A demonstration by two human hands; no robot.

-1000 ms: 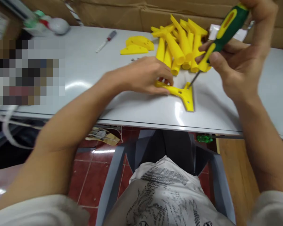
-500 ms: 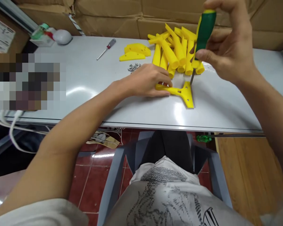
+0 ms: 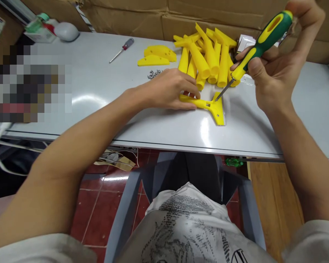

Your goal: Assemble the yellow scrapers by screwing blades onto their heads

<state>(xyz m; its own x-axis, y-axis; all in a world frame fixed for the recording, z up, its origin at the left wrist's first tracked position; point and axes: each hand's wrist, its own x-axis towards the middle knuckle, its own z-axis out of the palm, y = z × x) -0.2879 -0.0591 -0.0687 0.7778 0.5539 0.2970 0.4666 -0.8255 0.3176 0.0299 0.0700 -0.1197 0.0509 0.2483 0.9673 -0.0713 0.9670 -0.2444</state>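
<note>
My left hand [image 3: 178, 88] is closed around the handle of a yellow scraper [image 3: 217, 109], which lies on the white table with its wide head to the right. A thin blade edge shows along that head. My right hand [image 3: 279, 78] grips a green and yellow screwdriver [image 3: 263, 42], tilted down to the left. Its tip meets the upper part of the scraper's head, near a screw spot. One screw hole or screw shows lower on the head. Behind the scraper lies a pile of yellow scraper handles [image 3: 200, 62].
Flat yellow plates [image 3: 156, 56] and a heap of small screws [image 3: 154, 74] lie left of the pile. Farther left are a second screwdriver [image 3: 122, 50] and a white rounded object [image 3: 67, 31]. Cardboard [image 3: 131, 18] lines the table's back. White cables [image 3: 0, 146] hang at left.
The screwdriver has swung from nearly upright to a clear slant, its handle moving right with my right hand. Its tip has shifted slightly left on the scraper's head. My left hand stays put.
</note>
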